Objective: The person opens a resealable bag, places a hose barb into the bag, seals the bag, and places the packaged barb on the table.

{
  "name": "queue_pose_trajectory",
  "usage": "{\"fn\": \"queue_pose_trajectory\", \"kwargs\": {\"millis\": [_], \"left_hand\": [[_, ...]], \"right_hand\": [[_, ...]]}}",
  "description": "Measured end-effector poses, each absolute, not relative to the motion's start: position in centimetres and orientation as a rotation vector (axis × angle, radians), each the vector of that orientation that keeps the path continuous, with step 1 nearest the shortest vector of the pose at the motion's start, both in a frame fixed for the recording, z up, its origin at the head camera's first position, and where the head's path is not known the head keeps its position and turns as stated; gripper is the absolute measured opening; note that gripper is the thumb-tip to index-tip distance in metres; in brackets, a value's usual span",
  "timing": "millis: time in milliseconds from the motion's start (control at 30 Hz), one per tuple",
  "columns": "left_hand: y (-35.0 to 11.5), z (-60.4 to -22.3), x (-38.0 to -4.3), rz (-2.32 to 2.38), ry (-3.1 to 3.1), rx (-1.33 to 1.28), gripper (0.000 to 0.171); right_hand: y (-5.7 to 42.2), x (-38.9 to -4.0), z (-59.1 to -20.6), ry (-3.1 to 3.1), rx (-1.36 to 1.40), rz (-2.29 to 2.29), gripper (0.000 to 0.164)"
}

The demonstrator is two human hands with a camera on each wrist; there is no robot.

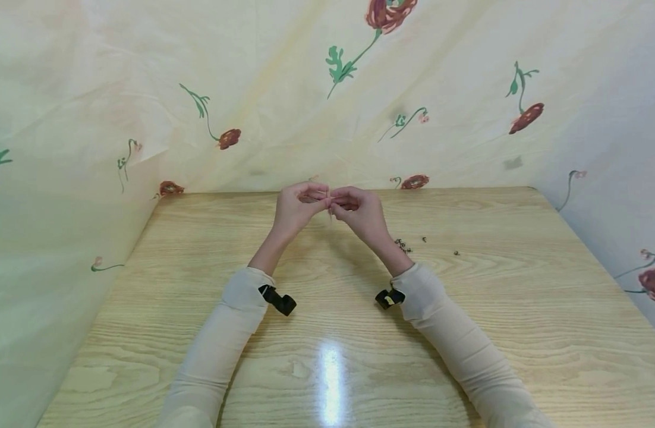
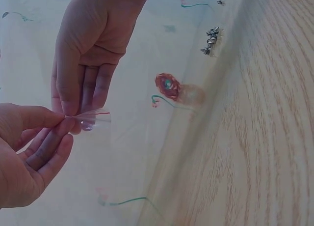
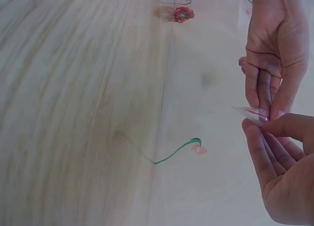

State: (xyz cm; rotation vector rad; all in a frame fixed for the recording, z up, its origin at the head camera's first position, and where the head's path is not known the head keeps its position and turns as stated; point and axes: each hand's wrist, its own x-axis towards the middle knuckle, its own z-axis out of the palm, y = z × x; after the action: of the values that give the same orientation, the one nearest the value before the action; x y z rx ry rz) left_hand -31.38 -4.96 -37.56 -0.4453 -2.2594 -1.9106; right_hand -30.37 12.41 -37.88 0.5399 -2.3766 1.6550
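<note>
A small clear zip bag (image 2: 102, 116) with a red line along its edge is held up above the far part of the table. My left hand (image 1: 298, 208) pinches it between thumb and fingers. From the other side my right hand (image 1: 362, 213) pinches the same bag, its fingertips right against those of the left. In the right wrist view the bag's edge (image 3: 248, 111) sticks out past the fingertips, and most of the bag is hidden behind them.
Several small metal pieces like screws (image 1: 401, 245) lie in a loose pile on the wooden table (image 1: 172, 321), right of my right wrist. A single one (image 1: 456, 253) lies farther right. Flower-patterned cloth (image 1: 285, 89) hangs behind the table's far edge and along its sides.
</note>
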Motion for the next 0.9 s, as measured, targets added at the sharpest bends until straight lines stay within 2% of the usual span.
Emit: {"fn": "queue_pose_trajectory", "kwargs": {"millis": [900], "left_hand": [[-4.89, -37.68, -31.36, -1.894, -2.254, -0.455, 0.022]], "right_hand": [[12.24, -30.28, -38.11, -2.316, 0.503, 1.782, 0.023]]}}
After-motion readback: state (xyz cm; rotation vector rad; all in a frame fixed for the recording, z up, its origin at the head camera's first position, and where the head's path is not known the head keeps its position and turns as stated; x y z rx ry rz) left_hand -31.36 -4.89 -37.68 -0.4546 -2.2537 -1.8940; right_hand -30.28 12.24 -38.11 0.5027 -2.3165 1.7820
